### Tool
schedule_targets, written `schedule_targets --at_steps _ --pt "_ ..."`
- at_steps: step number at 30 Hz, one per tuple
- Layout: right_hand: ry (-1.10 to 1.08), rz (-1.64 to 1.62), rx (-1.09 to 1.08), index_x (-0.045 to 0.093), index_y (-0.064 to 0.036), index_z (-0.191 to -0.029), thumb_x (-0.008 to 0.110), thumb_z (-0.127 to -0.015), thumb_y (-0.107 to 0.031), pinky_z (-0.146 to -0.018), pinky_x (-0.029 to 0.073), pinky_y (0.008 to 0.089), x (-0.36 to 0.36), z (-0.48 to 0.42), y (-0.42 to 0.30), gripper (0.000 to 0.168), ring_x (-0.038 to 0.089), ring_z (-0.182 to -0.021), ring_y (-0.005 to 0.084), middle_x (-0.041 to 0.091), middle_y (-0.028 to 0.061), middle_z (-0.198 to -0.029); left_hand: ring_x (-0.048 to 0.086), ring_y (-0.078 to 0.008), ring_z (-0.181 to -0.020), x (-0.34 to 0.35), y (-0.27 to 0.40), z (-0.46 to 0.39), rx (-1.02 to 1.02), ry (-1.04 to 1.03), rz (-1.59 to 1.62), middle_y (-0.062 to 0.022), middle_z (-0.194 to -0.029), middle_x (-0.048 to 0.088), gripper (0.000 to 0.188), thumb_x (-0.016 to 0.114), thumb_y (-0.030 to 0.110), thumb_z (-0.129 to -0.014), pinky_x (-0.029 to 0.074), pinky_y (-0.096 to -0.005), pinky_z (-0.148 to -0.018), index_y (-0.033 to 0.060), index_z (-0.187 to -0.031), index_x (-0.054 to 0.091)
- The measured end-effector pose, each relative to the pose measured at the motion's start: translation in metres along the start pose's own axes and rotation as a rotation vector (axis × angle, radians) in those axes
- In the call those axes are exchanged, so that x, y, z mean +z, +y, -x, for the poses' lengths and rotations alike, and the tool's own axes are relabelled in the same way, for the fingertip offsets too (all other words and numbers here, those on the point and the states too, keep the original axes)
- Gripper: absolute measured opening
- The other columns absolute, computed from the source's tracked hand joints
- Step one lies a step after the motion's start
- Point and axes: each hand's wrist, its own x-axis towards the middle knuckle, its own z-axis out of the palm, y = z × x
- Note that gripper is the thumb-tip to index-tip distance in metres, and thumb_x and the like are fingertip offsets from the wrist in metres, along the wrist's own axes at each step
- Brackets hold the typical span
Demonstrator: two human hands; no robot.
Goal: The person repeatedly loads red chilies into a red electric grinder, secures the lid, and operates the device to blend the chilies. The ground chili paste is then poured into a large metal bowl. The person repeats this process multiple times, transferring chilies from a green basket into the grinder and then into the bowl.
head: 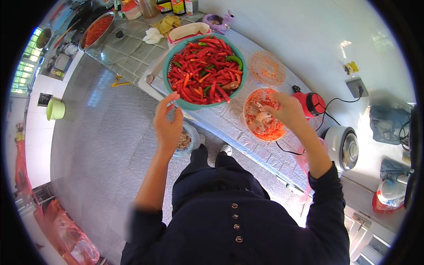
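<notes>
A teal plastic colander [167, 82] heaped with red chili peppers [205, 71], a few green and orange among them, sits on the table. My left hand [167, 122] is at its near left rim, fingers apart and holding nothing; whether the fingertips touch the rim I cannot tell. My right hand [285, 111] reaches over a clear food chopper bowl [245, 126] with finely chopped red chili [268, 134] inside. Its fingers are beside the chopper blade [261, 120]; their grip is blurred and partly hidden. Behind the bowl lies a chili-spattered clear lid [267, 68].
A red-and-black chopper motor unit [309, 104] with a cord stands right of the bowl, near a white rice cooker [341, 147]. Below the table edge is a lined waste bin [185, 140]. Far left are a pan of chopped chili [98, 31] and a glass lid [121, 46].
</notes>
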Motion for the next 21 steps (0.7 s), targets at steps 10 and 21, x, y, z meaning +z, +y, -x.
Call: schedule_targets --at_steps 10,21 --pt "-0.216 0.117 -0.196 0.040 -0.007 -0.137 0.077 -0.065 -0.046 -0.094 0.046 0.0440 0.054 -0.112 -0.068 0.090 0.048 -0.119 0.0358 0.045 0.0165 -0.133 0.033 -0.0509 -0.128 0.025 -0.034 -0.106 0.114 -0.520 -0.687 -0.0318 -0.144 0.024 0.115 0.085 0.028 -0.057 0.033 -0.0518 -0.105 0.0161 -0.149 0.017" --pt "-0.492 0.431 -0.113 0.047 -0.011 -0.133 0.078 -0.057 -0.047 -0.085 0.050 0.0548 0.089 -0.136 -0.099 0.090 0.041 -0.121 0.0347 0.047 0.0144 -0.127 0.056 -0.0497 -0.103 0.038 -0.047 -0.142 0.173 -0.730 -0.973 -0.0340 -0.143 0.023 0.122 0.085 0.053 -0.045 0.048 -0.0482 -0.089 0.0296 -0.147 0.022"
